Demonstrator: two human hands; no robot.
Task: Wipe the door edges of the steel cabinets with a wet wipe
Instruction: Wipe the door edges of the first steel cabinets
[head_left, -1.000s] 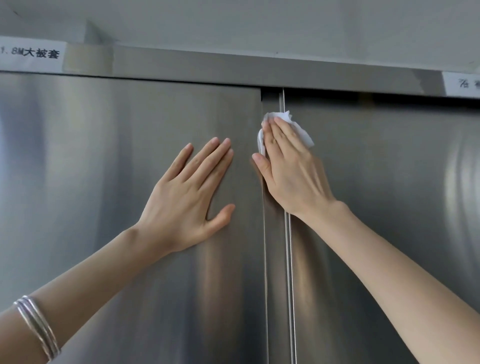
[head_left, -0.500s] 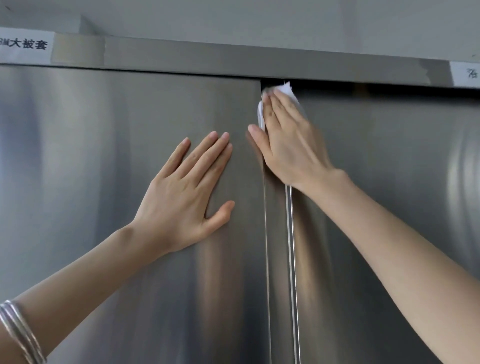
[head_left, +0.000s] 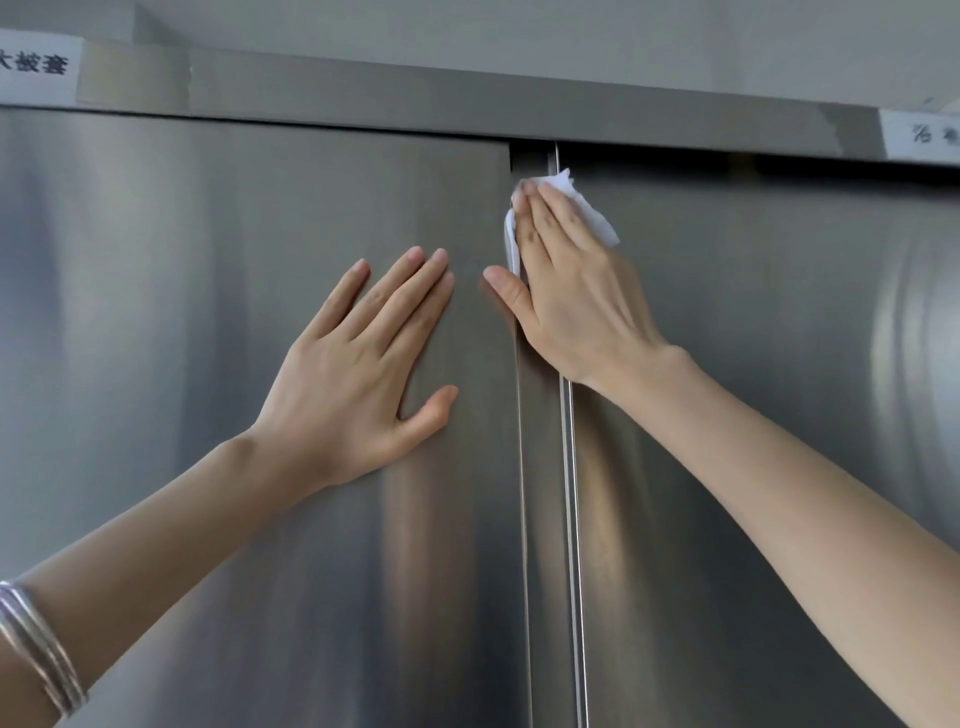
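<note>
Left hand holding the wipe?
No, the left hand lies flat and empty on the left door; the wet wipe sits under the right hand at the door edge.

Arms raised, left grip (head_left: 358, 364) flat, fingers spread, right grip (head_left: 571, 296) flat, fingers straight, seemingly pressing

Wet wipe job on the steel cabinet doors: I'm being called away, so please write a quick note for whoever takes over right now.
Left hand: open, flat on the left door, holding nothing.
Right hand: straight fingers press the wet wipe against the door edge, just below the top rail.
Done: the wipe is at the top of this seam. The steel shows no trace of which stretches are already wiped.
Left: probably the door edge below the hand, then the other cabinet door edges.
</note>
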